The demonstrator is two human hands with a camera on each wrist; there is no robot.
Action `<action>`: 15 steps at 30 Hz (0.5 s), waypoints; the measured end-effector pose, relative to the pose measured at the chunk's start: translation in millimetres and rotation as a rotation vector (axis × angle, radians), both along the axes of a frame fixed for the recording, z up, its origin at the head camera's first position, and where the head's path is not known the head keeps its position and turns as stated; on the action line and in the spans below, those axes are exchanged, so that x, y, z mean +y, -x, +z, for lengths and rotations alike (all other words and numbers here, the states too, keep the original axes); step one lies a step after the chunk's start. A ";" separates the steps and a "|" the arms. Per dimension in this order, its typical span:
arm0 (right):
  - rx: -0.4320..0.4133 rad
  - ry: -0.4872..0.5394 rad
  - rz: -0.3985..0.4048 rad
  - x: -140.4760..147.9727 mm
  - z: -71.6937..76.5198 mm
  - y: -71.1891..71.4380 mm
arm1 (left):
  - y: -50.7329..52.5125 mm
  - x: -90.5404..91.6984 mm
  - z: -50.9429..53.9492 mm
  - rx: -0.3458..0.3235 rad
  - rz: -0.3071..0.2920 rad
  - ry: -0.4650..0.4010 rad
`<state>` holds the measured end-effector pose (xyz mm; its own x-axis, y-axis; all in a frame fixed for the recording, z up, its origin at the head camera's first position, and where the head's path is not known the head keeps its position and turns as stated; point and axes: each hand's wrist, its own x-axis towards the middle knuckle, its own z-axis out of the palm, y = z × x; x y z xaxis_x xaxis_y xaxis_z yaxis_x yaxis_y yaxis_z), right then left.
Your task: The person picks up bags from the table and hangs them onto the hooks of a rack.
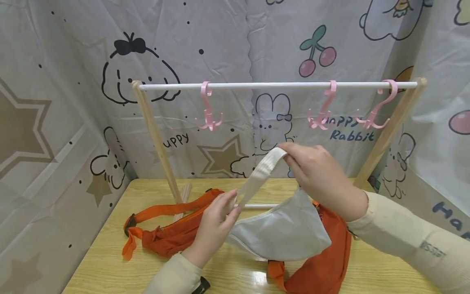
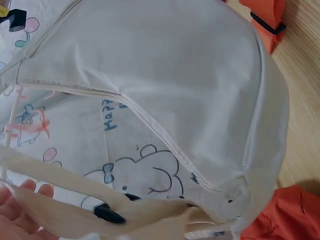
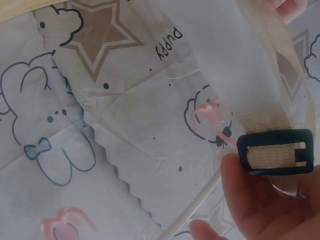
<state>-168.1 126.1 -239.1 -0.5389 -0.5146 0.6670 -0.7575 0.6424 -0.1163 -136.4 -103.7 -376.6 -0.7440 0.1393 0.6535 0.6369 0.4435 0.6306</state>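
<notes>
A white waist bag (image 1: 282,228) hangs below its strap (image 1: 262,169), in front of the rack's lower bar. My right hand (image 1: 323,175) holds the upper end of the strap, near a black slider buckle (image 3: 275,131) in the right wrist view. Lower down and to the left, my left hand (image 1: 216,222) pinches the strap between thumb and fingers. In the left wrist view the bag's zipper edge (image 2: 150,122) faces the strap, and a dark buckle (image 2: 109,213) sits on the webbing near my left fingers (image 2: 27,200).
A wooden rack with a white rod (image 1: 271,85) stands behind, carrying pink hooks: one hook (image 1: 208,108) left, another hook (image 1: 324,108) and a third hook (image 1: 378,108) right. Orange waist bags lie on the table (image 1: 110,245): one orange bag (image 1: 169,241) left, another orange bag (image 1: 330,253) right.
</notes>
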 end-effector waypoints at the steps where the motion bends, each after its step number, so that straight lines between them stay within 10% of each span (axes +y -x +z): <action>1: 0.001 -0.005 0.003 -1.5 -0.1 -0.3 | -0.7 2.0 1.2 -0.037 -0.008 -0.009; 15: 0.045 -0.012 0.013 -14.5 -1.3 1.9 | 9.1 21.1 13.2 -0.048 0.076 0.057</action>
<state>-170.1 111.6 -240.4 -0.5018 -0.5296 0.6839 -0.7700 0.6338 -0.0742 -145.5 -82.6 -363.5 -0.7840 0.1175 0.6095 0.5700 0.5250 0.6320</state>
